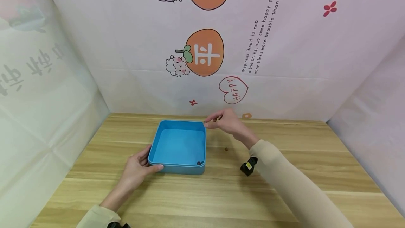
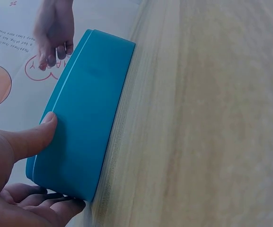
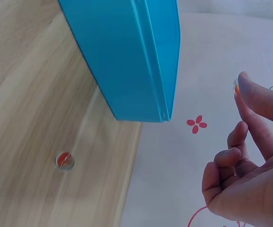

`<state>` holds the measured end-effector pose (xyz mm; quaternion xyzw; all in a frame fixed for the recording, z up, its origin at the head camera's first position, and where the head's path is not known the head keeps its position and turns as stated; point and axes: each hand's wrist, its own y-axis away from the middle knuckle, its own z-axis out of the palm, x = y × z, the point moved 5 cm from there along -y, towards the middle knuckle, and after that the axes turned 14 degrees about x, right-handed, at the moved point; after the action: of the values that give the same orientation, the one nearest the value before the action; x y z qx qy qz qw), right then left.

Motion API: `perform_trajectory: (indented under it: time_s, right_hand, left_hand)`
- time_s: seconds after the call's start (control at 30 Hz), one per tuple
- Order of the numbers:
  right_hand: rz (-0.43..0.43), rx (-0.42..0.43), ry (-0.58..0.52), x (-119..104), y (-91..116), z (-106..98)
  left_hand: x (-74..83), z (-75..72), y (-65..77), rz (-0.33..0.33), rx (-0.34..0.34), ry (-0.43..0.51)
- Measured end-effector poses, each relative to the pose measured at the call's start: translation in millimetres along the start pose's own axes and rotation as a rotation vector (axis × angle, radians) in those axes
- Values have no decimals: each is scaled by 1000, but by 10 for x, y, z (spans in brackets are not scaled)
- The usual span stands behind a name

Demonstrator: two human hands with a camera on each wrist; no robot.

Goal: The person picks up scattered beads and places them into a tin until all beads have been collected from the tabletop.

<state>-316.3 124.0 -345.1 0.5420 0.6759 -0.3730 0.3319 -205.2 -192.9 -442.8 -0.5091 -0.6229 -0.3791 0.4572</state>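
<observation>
A square, shallow blue box [image 1: 180,145] without a lid sits on the table. My left hand [image 1: 136,167] grips its near left corner, thumb [image 2: 45,130] against the front wall and fingers around the side. Between thumb and index finger, my right hand [image 1: 230,121] pinches a clear glass marble [image 3: 236,86] with an orange inside, above the box's far right corner. Its other fingers curl inward. A couple of small dark marbles [image 1: 199,163] lie in the box's near right corner. Another marble [image 3: 65,161], clear with a red-orange swirl, lies on the table right of the box.
The wood-grain table [image 1: 284,171] ends at a white printed cloth [image 1: 142,90] hanging behind it. More cloth hangs at the left and right sides. A black wrist camera [image 1: 248,166] is strapped to the right sleeve.
</observation>
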Motion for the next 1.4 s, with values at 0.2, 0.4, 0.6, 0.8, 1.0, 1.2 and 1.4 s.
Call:
perform_trajectory:
  time_s: [0.2,0.4,0.6,0.8,1.0,1.2,1.4]
  right_hand:
    - [20,0,5,-29,-46,102]
    - [56,-8,23,-54,-100,233]
    - [75,-11,44,-98,-144,396]
    - [70,-14,30,-114,-156,561]
    - [32,-35,26,-131,-150,714]
    - [11,-41,37,-165,-131,831]
    - [-15,-49,48,-166,-110,939]
  left_hand:
    - [-6,6,-6,-6,-3,3]
    - [-9,4,-3,-11,-4,5]
    - [-16,-3,8,-14,-4,9]
    - [-14,-5,2,-10,-7,17]
    - [-10,1,-2,0,-11,10]
    - [-8,1,3,-2,-12,17]
    - [1,-7,5,8,-11,20]
